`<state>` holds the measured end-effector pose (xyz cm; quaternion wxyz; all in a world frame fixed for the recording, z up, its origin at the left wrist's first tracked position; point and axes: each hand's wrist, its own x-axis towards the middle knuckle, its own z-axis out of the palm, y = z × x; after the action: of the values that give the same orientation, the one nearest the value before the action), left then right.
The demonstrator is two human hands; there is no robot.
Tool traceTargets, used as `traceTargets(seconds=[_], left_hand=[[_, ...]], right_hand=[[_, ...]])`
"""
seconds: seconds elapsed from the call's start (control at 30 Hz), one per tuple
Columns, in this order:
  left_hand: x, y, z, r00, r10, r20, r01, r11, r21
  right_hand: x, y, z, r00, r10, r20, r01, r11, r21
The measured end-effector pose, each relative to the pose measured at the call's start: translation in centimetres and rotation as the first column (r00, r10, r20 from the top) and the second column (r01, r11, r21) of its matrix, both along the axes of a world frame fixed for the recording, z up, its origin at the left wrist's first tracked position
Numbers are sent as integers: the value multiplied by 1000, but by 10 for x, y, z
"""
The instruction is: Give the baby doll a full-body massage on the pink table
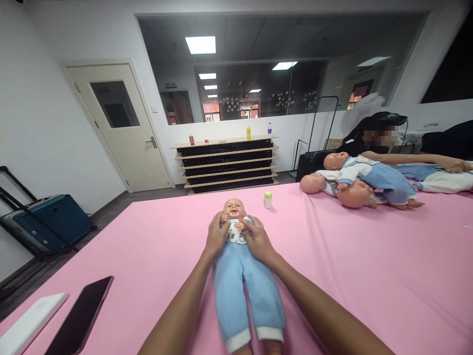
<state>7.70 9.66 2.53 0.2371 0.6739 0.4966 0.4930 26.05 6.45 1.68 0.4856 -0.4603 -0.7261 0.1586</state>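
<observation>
Pink desk (158,246), centre of frame: pinching the doll (240,261) at both arms, left grip (216,233) and right grip (260,239); best to press lightly, evenly, back flat.

Single view, head-worn: looks forward and down from above the near side of the surface (170,241), wide field. Doll (234,261) close, centre to 6 o'clock, cut by lower edge; window (254,44) far, 12–1 o'clock; door (114,153) far, 10 o'clock.

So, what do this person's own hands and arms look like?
The left hand and right hand are both ungloved. The forearms are bare, with no sleeves, watch or cables visible. Any rings are too small to make out.
</observation>
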Motion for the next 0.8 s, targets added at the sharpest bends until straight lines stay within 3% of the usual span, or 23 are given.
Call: traceTargets(seconds=[0.03,0.1,0.2,0.33,0.47,0.53,0.63,0.7,0.8], left_hand=[[-8,1,1,993,73,96,-74,997,9],[-28,6,-1,907,245,342,-234,970,-73],[-60,14,-13,704,454,546,-369,891,-264],[-90,16,-36,527,589,613,-410,808,-423],[-97,8,-52,440,651,619,-400,759,-514],[-95,6,-51,448,652,611,-412,758,-506],[-85,9,-33,530,605,595,-440,795,-417],[-72,14,-15,625,534,569,-434,844,-315],[-42,19,9,764,415,494,-371,909,-190]], right_hand=[[10,4,3,991,17,-132,-17,1000,3],[32,13,7,918,1,-398,-11,1000,-24],[67,28,0,687,-179,-704,52,979,-197],[95,37,-36,348,-415,-840,-18,893,-449],[101,38,-67,183,-475,-861,-128,856,-500],[99,40,-66,182,-477,-860,-115,858,-500],[90,44,-41,260,-471,-843,-8,872,-490],[78,46,-16,371,-420,-828,84,903,-421],[48,40,17,647,-228,-728,139,974,-181]])
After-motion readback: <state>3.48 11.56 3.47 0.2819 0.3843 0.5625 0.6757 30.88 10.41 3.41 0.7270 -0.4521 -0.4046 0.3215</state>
